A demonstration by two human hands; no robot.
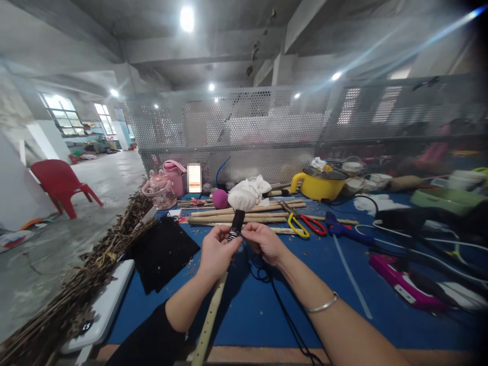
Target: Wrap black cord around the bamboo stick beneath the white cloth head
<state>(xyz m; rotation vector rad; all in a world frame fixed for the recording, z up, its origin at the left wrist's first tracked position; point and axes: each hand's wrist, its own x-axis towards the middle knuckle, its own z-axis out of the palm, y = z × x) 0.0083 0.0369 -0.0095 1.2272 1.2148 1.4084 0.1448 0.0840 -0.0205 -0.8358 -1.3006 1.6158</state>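
The stick (209,321) is held over the tabletop (236,325), its long axis slanted away and rightward; its black-wrapped neck (238,221) is clasped by the left hand (215,252), while black cord (280,301) is seemingly pinched by the right hand (266,244), just beside.

L hand (216,251) & R hand (266,243) bare, mid-frame; L forearm (186,301) w/ plain blk sleeve (148,330), btm left-ctr, ending partway up; R forearm (345,325) w/ slim shiny silver bangle (324,304), lower right-ctr.
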